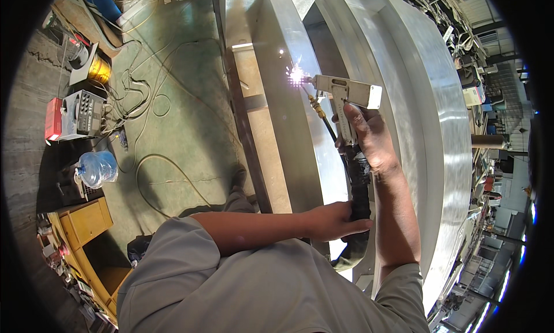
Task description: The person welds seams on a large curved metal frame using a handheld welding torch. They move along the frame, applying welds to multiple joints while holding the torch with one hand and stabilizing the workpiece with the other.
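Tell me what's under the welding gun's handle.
Below the welding gun, the right hand grips its handle; a black hose runs down to the left hand. The hose's lower end is hidden.

One head-worn fisheye view looks steeply down, close over the forearms, metal structure (427, 102) and floor (184, 102).

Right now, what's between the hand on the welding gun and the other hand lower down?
In the head view, only the black hose runs from the right hand on the welding gun down to the left hand.
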Motion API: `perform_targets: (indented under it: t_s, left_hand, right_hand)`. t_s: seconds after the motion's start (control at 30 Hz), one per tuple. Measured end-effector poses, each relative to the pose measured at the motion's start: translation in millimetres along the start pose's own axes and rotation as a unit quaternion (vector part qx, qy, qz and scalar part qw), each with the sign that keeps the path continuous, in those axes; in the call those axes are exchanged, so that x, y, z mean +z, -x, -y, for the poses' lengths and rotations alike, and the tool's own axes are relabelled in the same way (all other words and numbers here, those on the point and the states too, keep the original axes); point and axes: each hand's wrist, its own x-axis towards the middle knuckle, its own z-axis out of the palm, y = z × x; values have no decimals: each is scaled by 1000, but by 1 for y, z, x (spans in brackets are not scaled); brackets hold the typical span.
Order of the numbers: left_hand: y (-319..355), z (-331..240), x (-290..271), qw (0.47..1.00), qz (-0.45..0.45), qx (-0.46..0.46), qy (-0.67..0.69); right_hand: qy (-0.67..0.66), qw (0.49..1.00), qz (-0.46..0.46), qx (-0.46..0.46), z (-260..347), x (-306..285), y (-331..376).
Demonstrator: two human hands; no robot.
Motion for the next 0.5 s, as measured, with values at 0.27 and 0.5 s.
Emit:
perform_targets:
  t_s: [0.27, 0.5]
  left_hand:
    - [3, 0, 3, 1000, 4, 0, 6]
    - [3, 3, 10, 1000, 5, -13, 11]
  right_hand:
    - [10, 999, 15, 29, 0, -5, 4]
    - [26, 1000, 7, 4, -10, -7, 8]
